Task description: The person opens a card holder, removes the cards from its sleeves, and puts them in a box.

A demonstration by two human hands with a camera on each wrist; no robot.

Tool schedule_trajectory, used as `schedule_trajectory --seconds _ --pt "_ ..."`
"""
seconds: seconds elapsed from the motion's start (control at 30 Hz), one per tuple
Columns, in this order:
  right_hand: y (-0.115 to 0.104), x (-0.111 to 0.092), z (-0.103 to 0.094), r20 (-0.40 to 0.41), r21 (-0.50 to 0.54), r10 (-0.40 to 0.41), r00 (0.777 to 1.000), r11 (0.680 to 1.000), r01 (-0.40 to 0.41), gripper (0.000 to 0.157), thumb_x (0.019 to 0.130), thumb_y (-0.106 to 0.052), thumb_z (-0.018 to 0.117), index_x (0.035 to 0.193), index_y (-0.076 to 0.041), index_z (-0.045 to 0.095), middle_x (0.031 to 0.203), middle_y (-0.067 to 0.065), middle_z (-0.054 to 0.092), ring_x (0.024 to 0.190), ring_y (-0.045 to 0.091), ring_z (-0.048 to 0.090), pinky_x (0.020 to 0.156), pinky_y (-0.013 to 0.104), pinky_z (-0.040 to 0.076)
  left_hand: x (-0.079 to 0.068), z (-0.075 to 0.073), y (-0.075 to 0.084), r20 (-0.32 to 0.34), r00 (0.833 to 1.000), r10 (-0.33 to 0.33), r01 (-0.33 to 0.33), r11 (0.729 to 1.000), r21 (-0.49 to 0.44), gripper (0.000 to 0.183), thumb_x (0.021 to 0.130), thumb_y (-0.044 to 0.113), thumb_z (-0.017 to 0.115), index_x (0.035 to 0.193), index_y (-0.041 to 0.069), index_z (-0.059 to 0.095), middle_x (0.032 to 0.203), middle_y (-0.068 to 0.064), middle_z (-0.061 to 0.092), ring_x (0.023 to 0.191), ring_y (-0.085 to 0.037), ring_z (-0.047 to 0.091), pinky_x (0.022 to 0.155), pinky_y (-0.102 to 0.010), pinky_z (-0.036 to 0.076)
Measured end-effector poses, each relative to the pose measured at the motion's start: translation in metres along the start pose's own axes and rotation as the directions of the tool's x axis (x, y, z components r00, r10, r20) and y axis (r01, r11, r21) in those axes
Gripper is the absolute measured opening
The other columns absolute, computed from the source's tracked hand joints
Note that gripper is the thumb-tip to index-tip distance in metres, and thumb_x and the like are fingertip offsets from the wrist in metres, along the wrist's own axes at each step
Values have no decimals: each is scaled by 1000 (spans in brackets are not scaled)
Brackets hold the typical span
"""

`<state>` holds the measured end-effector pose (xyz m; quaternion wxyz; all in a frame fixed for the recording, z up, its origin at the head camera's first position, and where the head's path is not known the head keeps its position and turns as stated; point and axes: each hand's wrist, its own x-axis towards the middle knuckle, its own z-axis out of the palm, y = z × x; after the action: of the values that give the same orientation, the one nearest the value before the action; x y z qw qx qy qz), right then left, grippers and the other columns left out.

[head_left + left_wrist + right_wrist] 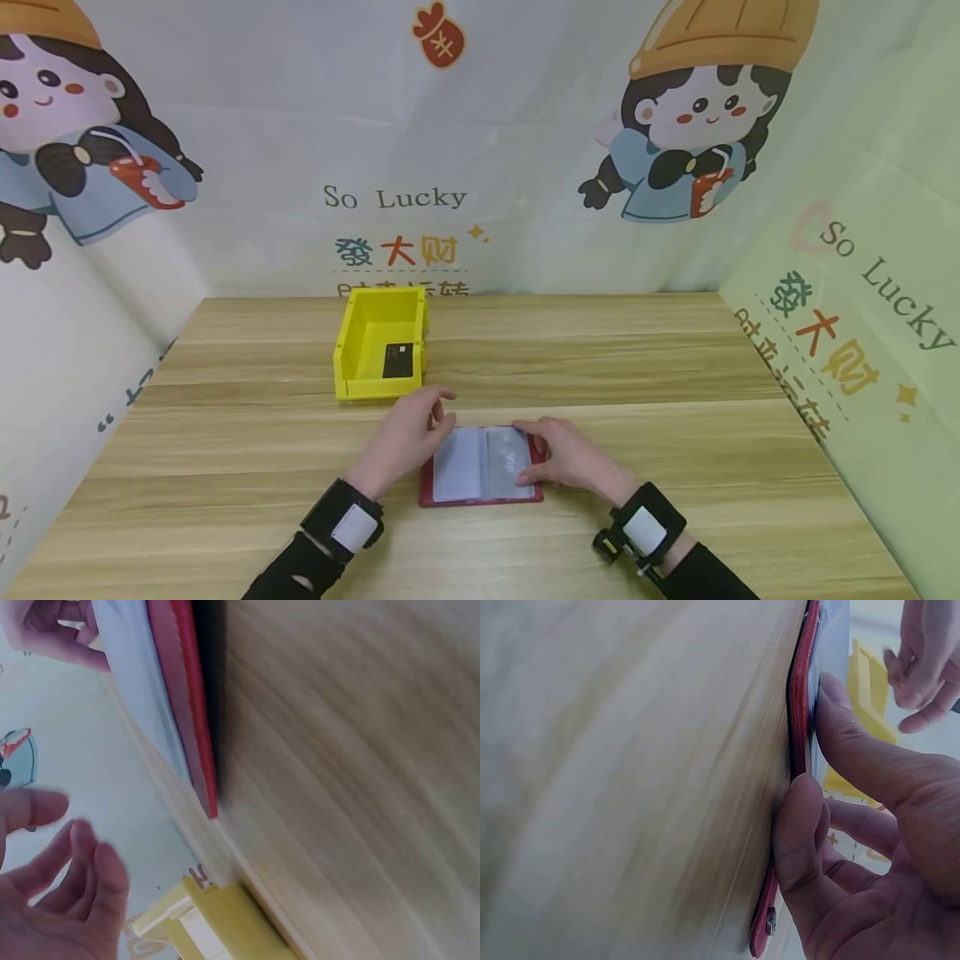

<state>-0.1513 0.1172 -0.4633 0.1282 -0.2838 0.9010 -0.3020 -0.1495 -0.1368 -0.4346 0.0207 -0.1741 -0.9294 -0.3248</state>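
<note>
A red card holder [426, 487] lies open on the wooden table, its clear plastic sleeves [457, 467] facing up. Faint light lettering shows on the right-hand sleeve. My right hand [564, 454] grips the holder's right side; in the right wrist view its thumb [847, 724] presses on the sleeves while a finger [799, 832] lies along the red cover's edge. A metal snap [771, 921] sits at the cover's end. My left hand [408, 429] hovers over the upper left corner, fingers loosely bent, nothing between them in the left wrist view.
Behind the left hand stands a yellow bin [342, 358] with a black card [398, 361] lying inside near its front. A printed cloth backdrop [525, 167] rises along the back and sides of the table [637, 367].
</note>
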Motion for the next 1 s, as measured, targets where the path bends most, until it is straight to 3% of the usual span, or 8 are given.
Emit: schedule_trajectory --seconds 0.07,0.17,0.3,0.57,1.0 --pt "0 0 0 2 -3 0 1000 1000 0 73 73 -27 80 132 0 49 91 1 53 78 14 44 64 31 39 -4 2 1 118 993 9 -9 1000 4 43 87 20 67 125 7 53 69 3 52 57 -10 47 50 -27 44" --pt "0 0 -1 2 -8 -4 1000 1000 4 72 73 -28 80 132 -1 49 92 1 54 79 14 45 65 31 40 -9 6 1 251 968 29 -33 999 12 59 85 27 70 134 8 44 66 4 52 55 -8 47 50 -26 42" --pt "1 1 0 2 -3 -6 1000 1000 6 72 73 -29 80 132 -2 50 95 0 55 80 14 46 67 32 41 -12 10 -1 329 943 46 -42 999 -19 72 79 30 76 137 7 41 68 3 52 56 -9 48 51 -25 41" --pt "2 0 0 -3 17 -8 1000 1000 8 70 73 -27 80 130 -2 51 94 -1 56 79 12 47 66 31 42 -12 15 -11 343 939 35 -2 996 -94 76 73 24 80 136 4 42 71 0 52 61 -10 49 54 -26 41" --pt "0 2 -2 -19 -6 -16 1000 1000 16 64 72 -27 81 125 -4 56 89 -2 54 77 12 47 64 31 43 -11 15 -8 353 935 -20 60 993 -104 74 74 22 80 135 4 43 72 -2 51 64 -12 50 55 -26 40"
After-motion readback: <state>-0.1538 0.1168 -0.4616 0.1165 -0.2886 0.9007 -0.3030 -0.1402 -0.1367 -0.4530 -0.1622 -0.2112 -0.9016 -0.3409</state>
